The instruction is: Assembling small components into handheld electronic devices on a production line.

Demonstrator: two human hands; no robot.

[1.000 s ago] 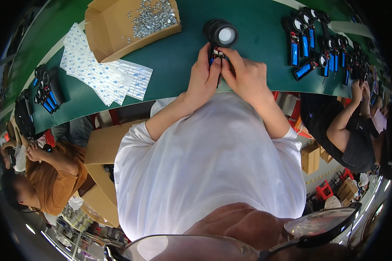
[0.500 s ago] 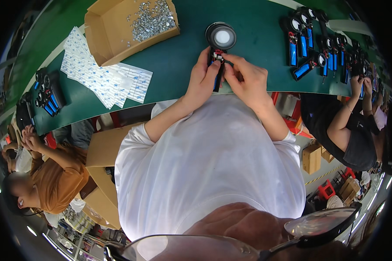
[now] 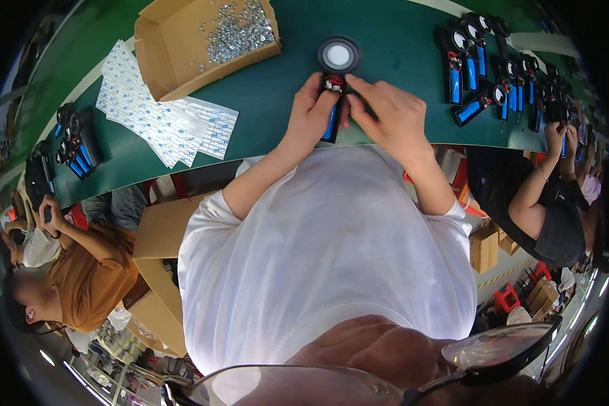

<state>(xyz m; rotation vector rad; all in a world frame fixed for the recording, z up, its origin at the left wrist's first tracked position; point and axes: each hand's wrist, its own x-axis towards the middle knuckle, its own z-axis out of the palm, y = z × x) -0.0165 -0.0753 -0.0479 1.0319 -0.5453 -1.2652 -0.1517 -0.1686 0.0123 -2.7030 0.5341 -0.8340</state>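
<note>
A black handheld device [image 3: 339, 59] with a round head, a white disc, red wires and a blue battery in its open handle is upright in the view, above the near edge of the green table. My left hand [image 3: 310, 118] is closed around the handle, its thumb lying over the battery. My right hand [image 3: 392, 118] is at the handle's right side, index fingertip against the neck by the red wires and thumb lower on the edge. Its other fingers are curled, and their tips are partly hidden.
At the left, a cardboard tray [image 3: 172, 86] of small metal parts overlaps printed white sheets [image 3: 142, 115]. Similar devices with blue batteries [image 3: 455, 86] lie at the right, more [image 3: 81, 159] at far left. Co-workers sit on both sides; a cardboard box [image 3: 159, 250] stands at my left.
The device's head has tipped and shifted slightly left, so its disc faces up more squarely. My right index finger has moved onto the neck. The left co-worker's hand now holds a small dark object.
</note>
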